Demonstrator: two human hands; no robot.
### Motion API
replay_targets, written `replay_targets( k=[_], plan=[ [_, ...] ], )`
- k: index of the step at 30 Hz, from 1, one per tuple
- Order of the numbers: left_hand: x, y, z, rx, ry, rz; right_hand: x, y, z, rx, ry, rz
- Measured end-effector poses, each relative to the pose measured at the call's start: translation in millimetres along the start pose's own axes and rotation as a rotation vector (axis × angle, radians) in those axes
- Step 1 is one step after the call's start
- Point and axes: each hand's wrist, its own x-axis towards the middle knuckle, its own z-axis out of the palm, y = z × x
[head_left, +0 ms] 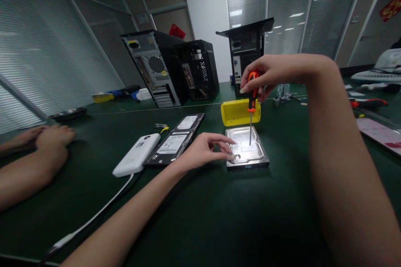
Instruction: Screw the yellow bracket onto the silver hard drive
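In front of me lies a hard drive (pixel 241 138), its silver face up. My left hand (pixel 209 149) is at its left edge, thumb and fingers curled in against the near-left part and the index finger reaching a little over the face. My right hand (pixel 263 76) is closed around the orange and black handle of a screwdriver (pixel 251 110), held upright over the drive. The screwdriver's tip meets the drive's face, right of its middle. Just behind the drive stands an open yellow case (pixel 240 112).
Left of the drive lie two more hard drives (pixel 173 143) and a white power bank (pixel 137 155) with a white cable (pixel 106 209). Computer cases (pixel 156 64) stand at the back. Another person's hands (pixel 54 135) rest at the left. Red-handled pliers (pixel 369 103) lie right.
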Motion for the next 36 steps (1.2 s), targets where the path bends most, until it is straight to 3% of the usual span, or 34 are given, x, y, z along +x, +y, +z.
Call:
replay_targets(
  k=[6, 14, 19, 24, 29, 36],
  plan=[
    [5, -19, -7.4, -0.126, -0.239, -0.030, 12, -6, 8, 0.010, -0.110, 0.076],
    [6, -19, 4.2, -0.160, -0.253, 0.017, 8, -34, 23, 0.003, -0.127, -0.049],
    [5, -23, 4.4, -0.128, -0.202, 0.035, 8, -44, 33, 0.016, -0.172, -0.055],
    [8, -18, 16.1, -0.026, -0.090, 0.058, 25, -35, 39, 0.054, -0.224, -0.044],
    [24, -23, 20.8, 0.021, 0.043, 0.108, 26, -16, 28, 0.060, -0.205, 0.044],
    [30, -41, 16.7, -0.014, 0.220, 0.023, 21, 3, 15, 0.007, -0.129, 0.118]
  ],
)
